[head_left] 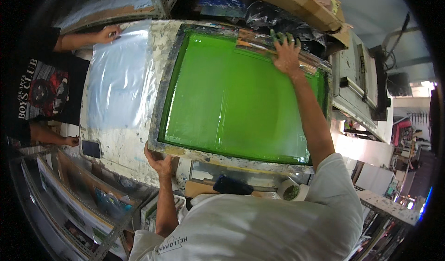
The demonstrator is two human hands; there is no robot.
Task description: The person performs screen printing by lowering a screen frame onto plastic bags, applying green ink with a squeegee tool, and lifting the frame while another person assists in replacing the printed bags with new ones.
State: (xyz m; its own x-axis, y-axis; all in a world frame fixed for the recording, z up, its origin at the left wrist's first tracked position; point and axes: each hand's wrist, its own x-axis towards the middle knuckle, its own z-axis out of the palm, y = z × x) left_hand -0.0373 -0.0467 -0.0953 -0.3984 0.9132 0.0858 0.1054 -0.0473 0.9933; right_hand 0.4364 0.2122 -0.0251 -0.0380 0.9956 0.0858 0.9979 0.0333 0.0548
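A large screen printing frame (161, 89) with a bright green mesh (241, 98) lies in front of me, its border stained dark. My left hand (160, 162) grips the frame's near left corner; the thumb shows at the edge and some fingers are hidden underneath. Stretched across to the far side, my right hand (286, 54) has its fingers spread, with green stains on the tips. It rests over a wooden-handled squeegee (255, 41) lying along the frame's far edge; whether the palm presses on squeegee or frame, I cannot tell.
Left of the frame, a transparent plastic sheet (118, 75) lies on the paint-spotted table (120, 152), a co-worker's hand (109, 34) at its far corner. A dark phone (91, 149) sits nearby. Close to my body are another dark phone (232, 185) and a tape roll (291, 190).
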